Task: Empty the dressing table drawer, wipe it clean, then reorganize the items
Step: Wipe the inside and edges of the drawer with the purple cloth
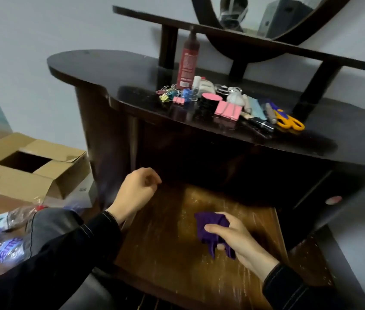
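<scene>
Drawer [166,231], pulled out under the bench [110,70], emptied, wooden floor streaked with pale dust. Grip of the right hand [237,240] wrapped round a bunched purple cloth [208,229], pressed on the floor near the middle. Grip of the left hand [135,193] loosely curled by the left wall, holding nothing. Spread the cloth flatter, sweep in overlapping strokes from back to front, steady the left wall, chase the corners. Clips [227,110] and scissors [289,123] lying on the bench.

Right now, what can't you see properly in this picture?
All in the head view:
- Drawer back: lost in shadow under the tabletop.
- Red bottle label: too small, blurred.
- Purple cloth: partly covered by the right hand.
- Left hand palm: hidden by curled fingers.
- Mirror: cut off at top edge.
</scene>
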{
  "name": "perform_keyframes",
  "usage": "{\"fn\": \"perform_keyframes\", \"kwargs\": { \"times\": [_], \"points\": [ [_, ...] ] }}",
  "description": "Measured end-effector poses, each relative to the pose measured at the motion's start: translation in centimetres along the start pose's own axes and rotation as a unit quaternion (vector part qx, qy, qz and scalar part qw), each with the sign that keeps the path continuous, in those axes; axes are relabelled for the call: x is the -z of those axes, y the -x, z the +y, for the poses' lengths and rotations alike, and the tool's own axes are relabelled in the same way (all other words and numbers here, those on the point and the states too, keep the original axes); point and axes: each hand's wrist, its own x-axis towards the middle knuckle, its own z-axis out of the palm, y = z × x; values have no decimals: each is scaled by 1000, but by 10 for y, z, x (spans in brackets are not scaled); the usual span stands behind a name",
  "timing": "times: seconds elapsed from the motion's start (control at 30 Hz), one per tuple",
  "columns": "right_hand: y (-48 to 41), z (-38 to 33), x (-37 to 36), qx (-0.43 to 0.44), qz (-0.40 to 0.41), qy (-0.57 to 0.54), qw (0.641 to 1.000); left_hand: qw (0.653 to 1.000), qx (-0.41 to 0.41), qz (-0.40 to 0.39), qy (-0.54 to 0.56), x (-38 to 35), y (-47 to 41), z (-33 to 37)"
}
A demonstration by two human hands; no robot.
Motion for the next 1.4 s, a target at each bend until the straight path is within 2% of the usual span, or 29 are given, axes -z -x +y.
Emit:
{"fn": "perform_keyframes", "kwargs": {
  "times": [0.07,0.17,0.27,0.4,0.67,0.8,0.93,1.17,1.23,1.3,1.4],
  "points": [
    [-22,-3,-4,25,19,36,999,997,51,7,-65,2,-2,-23],
    [-59,-4,-18,61,31,66,996,974,144,-115,-132,-7,-3,-47],
    [-92,0,-34,98,15,101,990,956,142,-176,-184,-14,2,-55],
    [-122,3,-53,126,4,143,982,947,104,-149,-266,-18,6,-50],
    [-131,-1,-60,169,-31,221,960,940,100,-141,-293,-19,18,-45],
    [-133,10,-45,158,-30,273,948,940,95,-139,-297,-19,18,-50],
    [-144,14,-45,154,23,275,949,944,83,-130,-292,-22,21,-57],
    [-190,1,-74,171,40,297,939,961,87,-104,-240,-20,24,-66],
    [-202,-2,-81,196,38,375,905,972,107,-86,-189,-22,24,-70],
    [-213,-5,-87,211,27,471,856,979,133,-87,-129,-23,17,-73],
    [-229,-3,-97,171,31,519,837,982,166,-88,-28,-29,-3,-71]
  ]
}}
